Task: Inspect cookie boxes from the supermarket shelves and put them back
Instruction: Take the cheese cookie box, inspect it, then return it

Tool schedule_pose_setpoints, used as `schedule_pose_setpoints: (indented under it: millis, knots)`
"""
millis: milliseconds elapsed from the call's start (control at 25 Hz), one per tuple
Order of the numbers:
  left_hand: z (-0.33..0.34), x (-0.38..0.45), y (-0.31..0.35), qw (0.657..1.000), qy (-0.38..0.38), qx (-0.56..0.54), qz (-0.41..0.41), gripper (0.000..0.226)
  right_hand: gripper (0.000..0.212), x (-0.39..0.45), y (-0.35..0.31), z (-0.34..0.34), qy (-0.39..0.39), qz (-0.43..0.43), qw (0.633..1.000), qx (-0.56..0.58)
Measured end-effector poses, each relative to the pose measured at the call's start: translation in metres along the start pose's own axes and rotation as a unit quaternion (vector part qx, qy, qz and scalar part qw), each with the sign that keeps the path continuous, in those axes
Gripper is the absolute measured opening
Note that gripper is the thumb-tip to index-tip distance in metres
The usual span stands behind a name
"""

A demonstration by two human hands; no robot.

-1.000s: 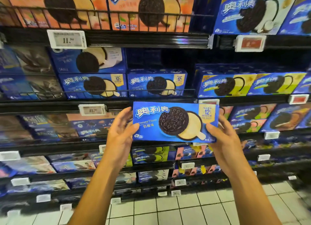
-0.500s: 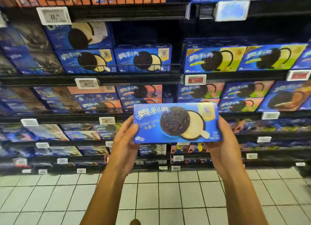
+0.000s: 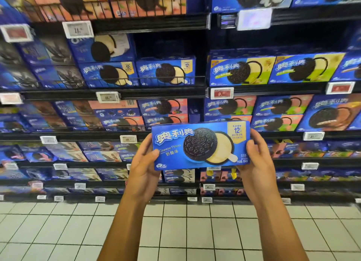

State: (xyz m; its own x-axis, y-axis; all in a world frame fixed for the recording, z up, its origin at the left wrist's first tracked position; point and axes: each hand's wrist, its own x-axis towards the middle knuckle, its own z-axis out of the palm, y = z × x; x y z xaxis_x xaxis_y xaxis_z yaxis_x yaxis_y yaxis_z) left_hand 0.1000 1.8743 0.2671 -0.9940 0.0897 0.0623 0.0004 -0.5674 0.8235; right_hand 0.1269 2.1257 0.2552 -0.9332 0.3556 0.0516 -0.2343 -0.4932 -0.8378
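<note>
From the head camera, a blue cookie box [image 3: 201,145] is held up in front of the supermarket shelves [image 3: 117,93], clear of them, its printed face turned toward the camera and tilted slightly so the right end sits a little higher. The face shows a dark sandwich cookie, a pale cream disc, the words "Cheese Flavor" and a gold tag with "12" in the upper right corner.

The left hand [image 3: 143,168] is closed around the box's left end: the thumb presses on the front face near the lower left corner, and the fingers wrap behind, out of sight. The right hand [image 3: 257,163] grips the right end the same way, thumb lying along the front right edge, fingers behind the box. The box spans the gap between the two hands, with both forearms rising from the bottom edge of the frame.

Behind it, the shelves carry rows of similar blue boxes, two with the same cheese design [image 3: 166,72] on the shelf edge above and to the left. White price tags [image 3: 108,97] clip to the shelf fronts. White floor tiles [image 3: 175,231] fill the lower part.
</note>
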Motion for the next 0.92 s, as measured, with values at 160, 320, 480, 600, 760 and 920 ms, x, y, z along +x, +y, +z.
schedule_pose_setpoints:
  millis: [160,320,480,600,760,920]
  knots:
    - [0.013,-0.004,0.002,1.0,-0.011,0.003,0.015,0.055,0.046,-0.002,-0.001,-0.005,0.035,-0.004,0.999,0.008]
    - [0.034,-0.002,-0.004,1.0,-0.014,0.01,0.004,0.047,0.026,-0.002,0.001,-0.018,0.096,0.004,0.995,0.005]
    - [0.045,-0.003,-0.006,1.0,-0.015,0.012,0.002,0.04,0.022,0.0,0.003,-0.026,0.099,0.02,0.995,0.023]
    - [0.058,-0.006,-0.007,0.999,-0.034,0.028,0.013,0.046,0.028,-0.001,0.007,-0.028,0.069,0.047,0.995,0.052]
    - [0.077,-0.011,-0.013,0.993,-0.098,0.059,-0.017,0.049,0.027,-0.005,0.021,-0.022,0.063,0.125,0.982,0.129]
    - [0.094,-0.01,-0.018,0.985,-0.125,0.123,-0.005,0.045,0.017,-0.012,0.039,-0.009,0.081,0.182,0.966,0.168]
